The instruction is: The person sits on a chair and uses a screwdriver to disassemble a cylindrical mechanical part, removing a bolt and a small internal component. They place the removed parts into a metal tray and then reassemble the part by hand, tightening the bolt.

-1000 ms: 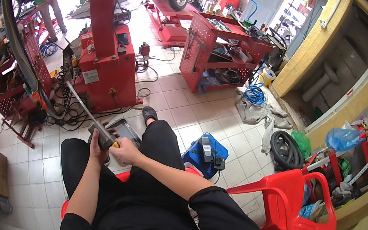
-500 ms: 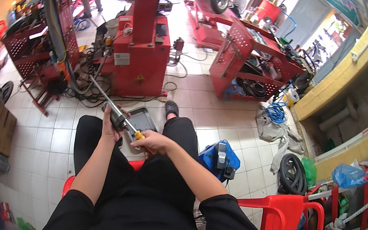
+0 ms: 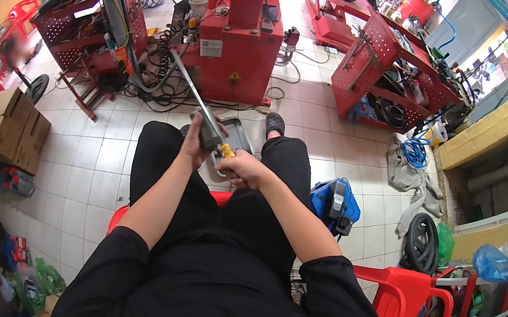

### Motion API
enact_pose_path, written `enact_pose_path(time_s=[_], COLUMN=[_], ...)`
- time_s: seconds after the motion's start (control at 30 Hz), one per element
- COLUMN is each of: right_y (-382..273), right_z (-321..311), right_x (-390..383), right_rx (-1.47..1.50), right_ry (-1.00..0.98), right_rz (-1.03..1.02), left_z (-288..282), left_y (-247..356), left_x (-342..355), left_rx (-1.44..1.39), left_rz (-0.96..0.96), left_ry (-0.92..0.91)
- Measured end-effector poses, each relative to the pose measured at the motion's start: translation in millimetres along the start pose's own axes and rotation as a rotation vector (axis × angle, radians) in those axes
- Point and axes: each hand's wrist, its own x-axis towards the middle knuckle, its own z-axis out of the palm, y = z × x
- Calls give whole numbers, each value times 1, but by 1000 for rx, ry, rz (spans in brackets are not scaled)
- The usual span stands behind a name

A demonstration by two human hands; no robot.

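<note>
Above my lap, my left hand (image 3: 195, 140) is wrapped round the grey metal body of a long part that looks like a motorcycle fork leg (image 3: 207, 130). Its slim silver rod (image 3: 187, 83) slants up and away to the left. Close to the body's near end, my right hand (image 3: 245, 169) is closed on a yellow-handled tool (image 3: 227, 151); its kind is mostly hidden by the fingers. On the floor between my feet lies a shallow grey metal tray (image 3: 245, 145), partly covered by my hands and the part.
A red machine with a column (image 3: 237, 55) stands ahead, cables (image 3: 164, 95) at its base. Red perforated tool carts (image 3: 369, 70) flank it. A blue bag (image 3: 325, 205) sits beside my right leg, a red plastic chair (image 3: 390, 289) at right. Cardboard boxes (image 3: 8, 124) stand left.
The view has shifted, so the surroundings sit farther right and higher. Both hands keep their hold on the fork leg and the yellow-handled tool, with the right hand close to the left.
</note>
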Motion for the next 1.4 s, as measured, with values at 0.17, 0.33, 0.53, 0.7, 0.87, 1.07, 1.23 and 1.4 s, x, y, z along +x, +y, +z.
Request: enact_pose_path(time_s=[0.17,0.33,0.53,0.7,0.87,1.07,1.23,1.4], right_y=[-2,-4,8,13,21,17,26,21], right_z=[5,3,-18,-20,-33,-34,-38,-34], right_x=[-9,-7,10,4,10,3,7,7], right_rx=[18,-115,-559,-1078,-1274,-1340,-1280,-1273], right_ry=[115,243,466,842,981,1006,937,880], right_rz=[-51,-84,-244,-403,-443,-395,-478,-436], left_z=[7,9,-1,6,-1,11,22,16], left_y=[-8,-9,-19,-23,-35,-34,-28,-26], left_x=[-1,-1,4,0,3,-4,-9,-7], left_rx=[7,-10,18,2,248,416,540,485], left_rz=[-25,-1,25,-19,36,70,134,126], left_ry=[-1,59,179,229,319,255,210,246])
